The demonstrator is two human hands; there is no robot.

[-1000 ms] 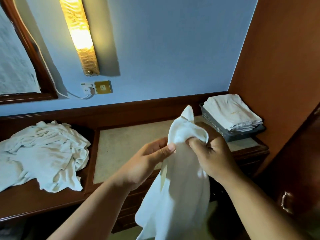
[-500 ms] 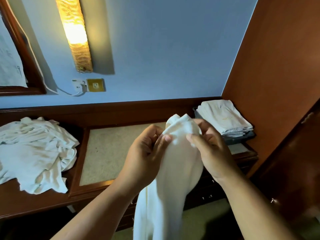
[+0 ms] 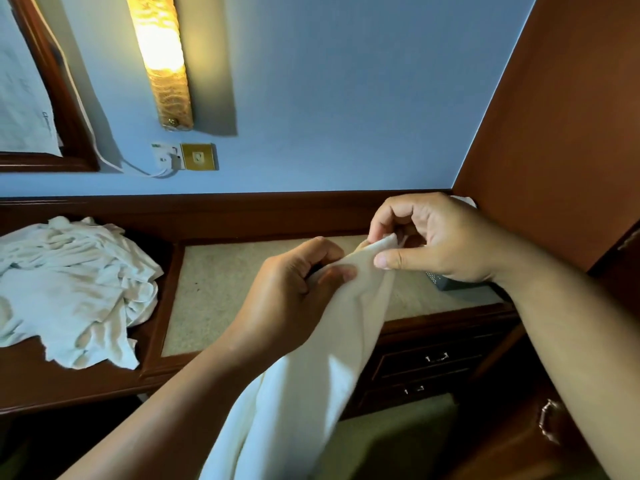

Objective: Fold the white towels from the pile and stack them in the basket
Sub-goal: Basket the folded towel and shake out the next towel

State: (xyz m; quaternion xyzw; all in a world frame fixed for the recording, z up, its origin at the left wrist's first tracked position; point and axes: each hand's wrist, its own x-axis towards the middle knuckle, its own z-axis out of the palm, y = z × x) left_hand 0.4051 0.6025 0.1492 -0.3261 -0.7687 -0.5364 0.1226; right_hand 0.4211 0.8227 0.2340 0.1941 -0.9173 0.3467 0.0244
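Hands near together at mid-scene: right hand [image 3: 440, 244] pinches a small tip of the held towel [image 3: 311, 393] between thumb and forefinger, while the left hand [image 3: 294, 296] just beside it grips the same edge with its fingers curled round the cloth. Likely risk: the right pinch has very little cloth, so the tip could slip out when the hands spread and the edge would have to be found again. Second risk: if the two grips are not on one edge, the towel opens twisted and folds crooked. The long hanging part drops below the desk front and out of view, so it may drag low. The towel is white, thin and limp, bunched into a narrow drape with no flat face open. The desk top [image 3: 214, 296] lies beyond the hands. The basket [image 3: 446, 280] is far right, mostly hidden behind the right hand with only a dark corner showing. The pile [image 3: 69, 289] sits crumpled at far left, well apart.
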